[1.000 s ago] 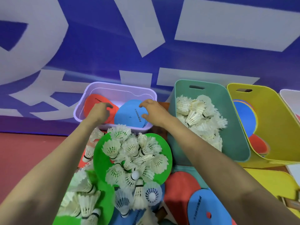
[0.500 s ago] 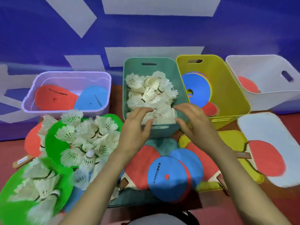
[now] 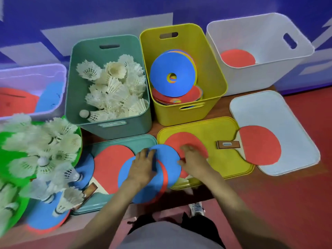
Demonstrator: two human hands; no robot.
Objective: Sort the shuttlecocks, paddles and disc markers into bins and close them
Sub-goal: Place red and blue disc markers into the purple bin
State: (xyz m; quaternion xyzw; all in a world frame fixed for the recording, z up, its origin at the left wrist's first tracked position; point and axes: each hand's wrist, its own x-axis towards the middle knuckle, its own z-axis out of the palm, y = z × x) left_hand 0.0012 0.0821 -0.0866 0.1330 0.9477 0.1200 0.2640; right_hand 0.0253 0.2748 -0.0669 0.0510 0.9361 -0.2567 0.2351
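My left hand [image 3: 142, 166] lies flat on two overlapping blue paddles [image 3: 168, 159] that sit across the teal lid [image 3: 143, 140] and the yellow lid [image 3: 222, 130]. At the blue paddle's right edge, my right hand [image 3: 193, 159] has bent fingers over a red paddle [image 3: 172, 141]; its grip is blurred. The teal bin [image 3: 75, 97] holds shuttlecocks [image 3: 111, 87]. Disc markers [image 3: 172, 76] fill the yellow bin [image 3: 213, 69]. One red paddle [image 3: 237, 58] is in the white bin [image 3: 260, 33]. The purple bin [image 3: 32, 69] holds paddles.
Loose shuttlecocks [image 3: 41, 141] are heaped on green discs [image 3: 10, 153] at the left. Another red paddle [image 3: 258, 144] lies on the white lid [image 3: 280, 112], its wooden handle [image 3: 228, 144] on the yellow lid. Red floor lies to the right; a blue wall stands behind the bins.
Both hands left the purple bin, passed the teal bin's front and came down onto the paddles on the lids. My view swung right and down.
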